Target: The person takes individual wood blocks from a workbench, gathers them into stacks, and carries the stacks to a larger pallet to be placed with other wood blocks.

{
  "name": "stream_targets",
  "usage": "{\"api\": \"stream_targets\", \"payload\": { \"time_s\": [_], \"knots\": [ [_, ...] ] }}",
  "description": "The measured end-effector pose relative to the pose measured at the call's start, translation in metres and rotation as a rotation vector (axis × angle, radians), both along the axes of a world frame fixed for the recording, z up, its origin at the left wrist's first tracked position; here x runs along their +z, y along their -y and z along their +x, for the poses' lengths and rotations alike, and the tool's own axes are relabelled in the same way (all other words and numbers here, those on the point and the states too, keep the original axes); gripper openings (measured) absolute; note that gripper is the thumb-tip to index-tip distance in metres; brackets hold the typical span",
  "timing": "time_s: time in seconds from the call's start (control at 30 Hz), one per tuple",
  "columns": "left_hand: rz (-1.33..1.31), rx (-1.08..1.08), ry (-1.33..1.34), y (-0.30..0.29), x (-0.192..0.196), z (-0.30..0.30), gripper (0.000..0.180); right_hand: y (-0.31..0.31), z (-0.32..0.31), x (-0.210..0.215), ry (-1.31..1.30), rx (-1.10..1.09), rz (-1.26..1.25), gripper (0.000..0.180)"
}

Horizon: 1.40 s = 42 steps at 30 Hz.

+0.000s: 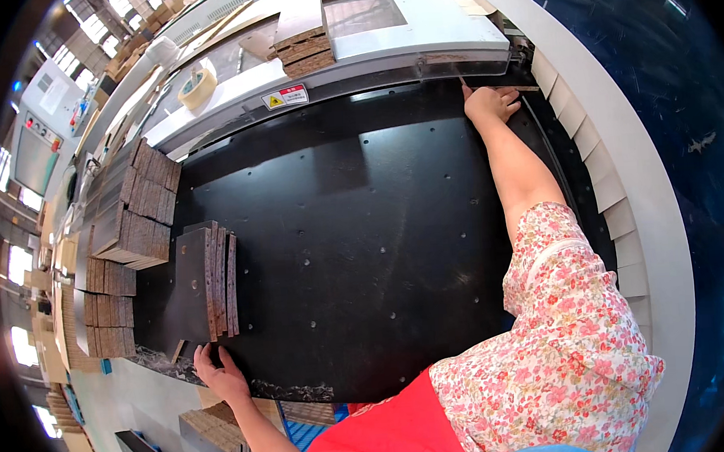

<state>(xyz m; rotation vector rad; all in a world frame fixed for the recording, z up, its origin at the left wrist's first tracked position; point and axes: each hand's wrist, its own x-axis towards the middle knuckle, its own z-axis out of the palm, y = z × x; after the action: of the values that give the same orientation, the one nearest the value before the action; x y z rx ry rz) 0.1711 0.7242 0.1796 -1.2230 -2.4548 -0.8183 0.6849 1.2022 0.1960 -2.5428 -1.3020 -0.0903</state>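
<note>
My right hand [491, 104] reaches to the far right corner of the black table [347, 252], with its fingers apart. A thin brownish strip or edge [528, 88] shows just beside its fingertips; whether the hand touches it is unclear. At the near left edge, my left hand [220, 375] is open, fingers spread, holding nothing visible. Just beyond it stands a short row of dark-faced particleboard pieces [205, 281] with rough brown edges. A small light piece [178, 351] lies next to that row, close to the left fingertips.
Stacked particleboard blocks [133, 211] line the table's left side. A white machine beam [385, 59] spans the far edge, bearing a board stack [303, 47] and a tape roll [197, 88]. Pale overlapping flaps [597, 162] border the right. More boards [213, 434] sit below, near left.
</note>
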Motion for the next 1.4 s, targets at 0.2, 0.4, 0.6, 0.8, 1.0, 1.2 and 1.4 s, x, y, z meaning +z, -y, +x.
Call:
{"api": "stream_targets", "payload": {
  "time_s": [0.2, 0.4, 0.6, 0.8, 1.0, 1.2, 1.4],
  "knots": [
    [-0.045, 0.016, -0.128, 0.009, -0.009, -0.018, 0.032, 0.021, -0.029, 0.032, -0.054, 0.072, -0.088, 0.060],
    [0.035, 0.082, -0.118, -0.003, 0.019, 0.002, 0.033, 0.016, -0.020, 0.034, -0.091, 0.007, -0.066, 0.089],
    [0.009, 0.110, -0.105, 0.006, 0.003, 0.009, 0.034, 0.014, -0.020, 0.019, -0.045, -0.004, -0.130, 0.088],
    [0.001, 0.162, -0.071, 0.009, 0.003, 0.014, 0.035, 0.021, -0.028, 0.029, -0.046, 0.010, -0.121, 0.079],
    [0.112, 0.127, -0.065, -0.005, 0.030, 0.010, 0.033, 0.030, -0.028, 0.040, 0.101, 0.093, -0.112, 0.089],
    [0.288, 0.150, 0.026, -0.002, 0.016, 0.006, 0.027, -0.011, 0.021, -0.021, 0.291, 0.355, 0.098, 0.067],
    [0.632, 0.072, 0.078, 0.043, -0.002, 0.024, 0.025, 0.050, -0.069, -0.005, 0.124, 0.886, -0.321, 0.055]
  ]
}}
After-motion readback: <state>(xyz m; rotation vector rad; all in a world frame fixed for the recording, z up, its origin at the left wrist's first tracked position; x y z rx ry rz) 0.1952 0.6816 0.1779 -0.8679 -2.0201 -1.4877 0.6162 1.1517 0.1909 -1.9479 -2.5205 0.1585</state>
